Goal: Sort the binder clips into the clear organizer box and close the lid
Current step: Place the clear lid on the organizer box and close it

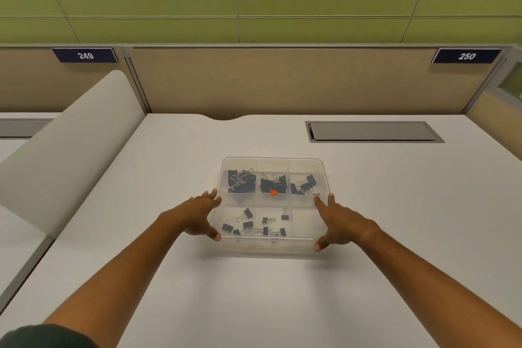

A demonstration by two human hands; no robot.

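The clear organizer box [272, 246] sits on the white desk in front of me, and its clear lid appears to lie flat on top. Black binder clips fill the compartments. Larger ones are piled in the back row [241, 181], and small ones are scattered in the front left [247, 224] and front middle [267, 230]. An orange dot [273, 193] shows near the box's middle. My left hand [197, 217] grips the left edge, thumb at the front corner. On the right edge, my right hand [343, 223] does the same.
A grey cable hatch [372, 131] is set into the desk behind and to the right of the box. A white curved divider [65, 150] rises along the left. A tan partition [282, 79] with tags 249 and 250 closes off the back.
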